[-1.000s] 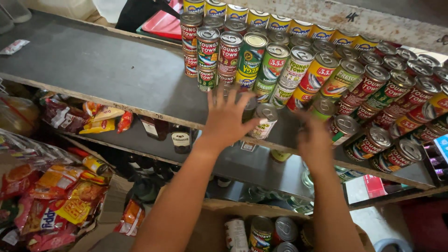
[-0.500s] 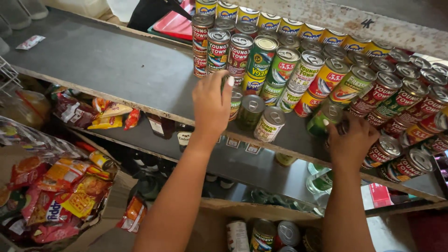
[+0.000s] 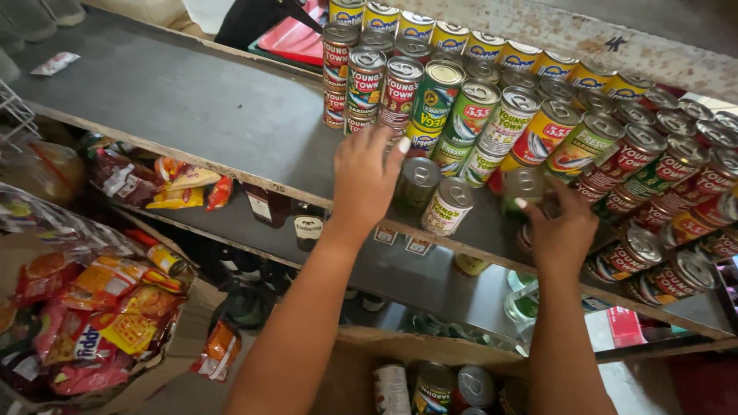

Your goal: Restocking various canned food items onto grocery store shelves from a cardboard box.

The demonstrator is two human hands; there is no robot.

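Note:
My left hand (image 3: pixel 365 180) lies palm down on the grey shelf top (image 3: pixel 192 107), fingers stretched out. Its fingertips touch the bottom of a stack of red-labelled cans (image 3: pixel 400 88). Just right of it stand two loose cans, a dark green one (image 3: pixel 417 183) and a white-labelled one (image 3: pixel 447 206). My right hand (image 3: pixel 563 230) curls its fingers around a green-labelled can (image 3: pixel 524 184) at the front of the rows of cans (image 3: pixel 615 146), which fill the right half of the shelf.
Yellow cans (image 3: pixel 453 34) line the back wall. A red tray (image 3: pixel 296 38) lies behind the stacks. Snack packets (image 3: pixel 181 180) and dark bottles (image 3: pixel 307 223) sit on the lower shelf. More packets (image 3: pixel 100 307) hang at lower left, and cans (image 3: pixel 434 388) stand below.
My left hand has moved up from the shelf's front edge to the red-labelled stack. My right hand has shifted left and closed around the green-labelled can.

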